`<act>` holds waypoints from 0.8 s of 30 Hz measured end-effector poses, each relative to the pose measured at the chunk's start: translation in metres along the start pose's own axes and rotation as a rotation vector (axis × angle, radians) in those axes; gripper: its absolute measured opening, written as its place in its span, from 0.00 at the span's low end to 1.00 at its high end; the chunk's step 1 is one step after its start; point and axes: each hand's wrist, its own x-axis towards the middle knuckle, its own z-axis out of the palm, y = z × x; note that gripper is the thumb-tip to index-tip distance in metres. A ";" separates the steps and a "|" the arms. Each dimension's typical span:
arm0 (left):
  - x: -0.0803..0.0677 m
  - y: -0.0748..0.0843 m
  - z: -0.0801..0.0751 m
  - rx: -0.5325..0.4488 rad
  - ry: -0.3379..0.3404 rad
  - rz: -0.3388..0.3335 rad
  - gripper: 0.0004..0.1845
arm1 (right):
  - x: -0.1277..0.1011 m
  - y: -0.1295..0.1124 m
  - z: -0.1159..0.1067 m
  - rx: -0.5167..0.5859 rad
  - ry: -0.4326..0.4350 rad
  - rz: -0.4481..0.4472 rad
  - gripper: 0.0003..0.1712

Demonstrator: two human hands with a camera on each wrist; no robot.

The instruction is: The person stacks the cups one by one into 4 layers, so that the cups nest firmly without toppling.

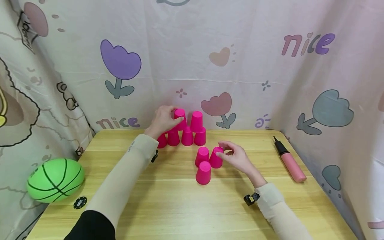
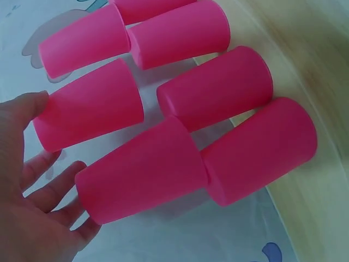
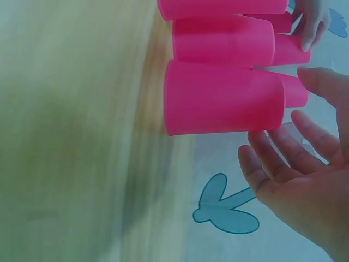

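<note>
Wooden counter (image 1: pixel 168 206) is carrying everything, w/ a cartoon curtain (image 1: pixel 255 66) hanging behind. Green ball (image 1: pixel 55 180) is sitting at the left edge, pink pump (image 1: pixel 289 161) lying on the right. Pink cup stack (image 1: pixel 184 131) is standing at the back: left hand (image 1: pixel 162 121) is touching its upper-left cup (image 1: pixel 180 118), fingers relaxed, grip apart. Three loose cups are standing nearer; right hand (image 1: pixel 237 156) is curling fingertips on the rightmost cup (image 1: pixel 216 157).
</note>
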 end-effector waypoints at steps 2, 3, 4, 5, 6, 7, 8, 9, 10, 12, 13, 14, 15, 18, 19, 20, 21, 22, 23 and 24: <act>0.001 -0.001 0.001 0.012 0.003 -0.008 0.32 | -0.003 -0.006 0.000 0.012 -0.005 0.008 0.29; 0.001 -0.002 0.002 0.017 0.004 -0.011 0.32 | -0.004 -0.011 0.000 0.020 -0.008 0.012 0.29; 0.001 -0.002 0.002 0.024 0.005 -0.013 0.32 | -0.006 -0.015 0.000 0.026 -0.011 0.016 0.29; 0.002 -0.003 0.003 0.029 0.003 -0.014 0.32 | -0.008 -0.020 -0.001 0.028 -0.013 0.021 0.29; 0.002 -0.004 0.003 0.034 0.003 -0.015 0.32 | -0.009 -0.025 -0.001 0.025 -0.014 0.023 0.29; 0.002 -0.005 0.004 0.038 0.004 -0.014 0.32 | -0.011 -0.029 -0.002 0.021 -0.013 0.024 0.29; 0.003 -0.005 0.004 0.039 0.006 -0.013 0.32 | -0.012 -0.032 -0.002 0.016 -0.013 0.023 0.28; 0.003 -0.005 0.004 0.038 0.007 -0.017 0.32 | -0.013 -0.033 -0.002 0.011 -0.012 0.027 0.28; 0.003 -0.005 0.005 0.037 0.007 -0.018 0.32 | -0.013 -0.034 -0.002 0.009 -0.012 0.029 0.28; 0.003 -0.005 0.006 0.038 0.004 -0.027 0.32 | -0.014 -0.033 -0.001 0.008 -0.014 0.032 0.28; 0.003 -0.005 0.006 0.038 0.002 -0.032 0.32 | -0.014 -0.032 -0.001 0.012 -0.015 0.035 0.28; 0.002 -0.005 0.007 0.039 0.001 -0.036 0.32 | -0.012 -0.026 0.000 0.016 -0.012 0.037 0.28; 0.002 -0.005 0.007 0.038 0.002 -0.040 0.32 | -0.011 -0.020 0.001 0.018 -0.008 0.037 0.29; 0.001 -0.004 0.009 0.040 0.004 -0.047 0.33 | -0.008 -0.001 0.005 0.017 0.003 0.044 0.29; 0.001 -0.004 0.010 0.040 0.006 -0.051 0.33 | -0.007 0.005 0.006 0.013 0.008 0.045 0.30; 0.001 -0.004 0.010 0.039 0.007 -0.055 0.33 | -0.006 0.011 0.008 0.006 0.011 0.044 0.30; 0.002 -0.004 0.011 0.037 0.007 -0.061 0.33 | -0.007 0.011 0.008 0.002 0.010 0.048 0.30; 0.002 -0.004 0.011 0.037 0.007 -0.066 0.33 | -0.007 0.012 0.008 0.000 0.010 0.051 0.30; 0.002 -0.004 0.012 0.037 0.007 -0.072 0.33 | -0.007 0.013 0.008 -0.002 0.011 0.052 0.31; 0.003 -0.004 0.012 0.039 0.008 -0.074 0.33 | -0.006 0.013 0.008 -0.005 0.011 0.052 0.31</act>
